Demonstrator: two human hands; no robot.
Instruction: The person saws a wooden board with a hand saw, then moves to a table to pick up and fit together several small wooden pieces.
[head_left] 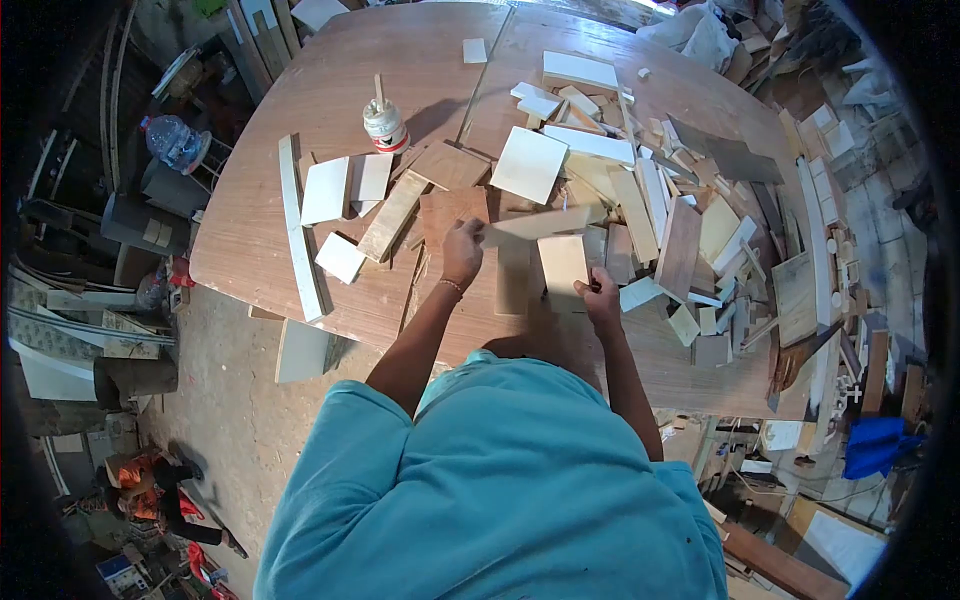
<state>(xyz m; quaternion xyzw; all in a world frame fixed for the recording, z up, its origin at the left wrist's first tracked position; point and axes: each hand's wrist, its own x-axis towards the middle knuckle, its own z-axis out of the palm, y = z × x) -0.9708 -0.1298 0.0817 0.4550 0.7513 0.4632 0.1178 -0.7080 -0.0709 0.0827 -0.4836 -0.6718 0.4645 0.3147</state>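
My left hand is closed on one end of a long, thin wood strip, which is tilted and slightly blurred above the table. A pale rectangular wood block is gripped at its lower right corner by my right hand. Beneath the strip, a brown board lies between my hands. A reddish-brown square piece sits just behind my left hand. The white square panel rests beyond the strip.
A large pile of wood offcuts covers the table's right side. On the table stands a white jar with a stick in it, near a long pale strip. Another person is at the lower left.
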